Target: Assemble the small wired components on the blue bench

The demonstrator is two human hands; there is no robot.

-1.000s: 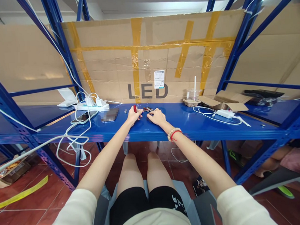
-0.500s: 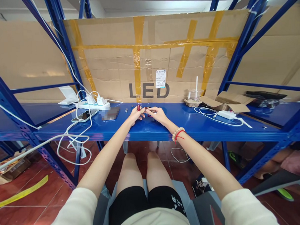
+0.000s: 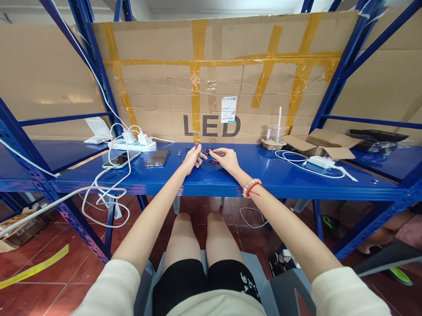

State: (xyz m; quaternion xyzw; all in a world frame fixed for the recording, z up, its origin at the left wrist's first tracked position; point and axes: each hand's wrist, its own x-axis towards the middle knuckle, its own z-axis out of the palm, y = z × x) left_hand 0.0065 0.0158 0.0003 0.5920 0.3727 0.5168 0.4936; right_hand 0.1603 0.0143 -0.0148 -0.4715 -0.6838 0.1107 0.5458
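My left hand point(image 3: 193, 160) is closed just above the blue table, its fingers curled. A small dark red object point(image 3: 196, 148) shows at its thumb; the rest of it is hidden by the hand. To the right, my right hand point(image 3: 226, 160) is closed too, thumb and fingertips pinched at a tiny dark and shiny piece point(image 3: 208, 151) between the hands. That piece is too small to name. Under the right fingers lies a red item point(image 3: 214, 161), partly covered. Small metal bits point(image 3: 179, 153) rest left of the left hand.
On the left of the blue table point(image 3: 267, 174) are a white power strip point(image 3: 131, 145), a phone point(image 3: 122, 160), a blurred object point(image 3: 157, 157) and looped white cables. At right stand a clear cup with a straw point(image 3: 275, 133), an open carton point(image 3: 318, 141) and a white adapter point(image 3: 321, 161).
The red object stood upright and plain to see in my left hand; now only a little of it shows. My right hand stays pinched close by. The view has shifted slightly.
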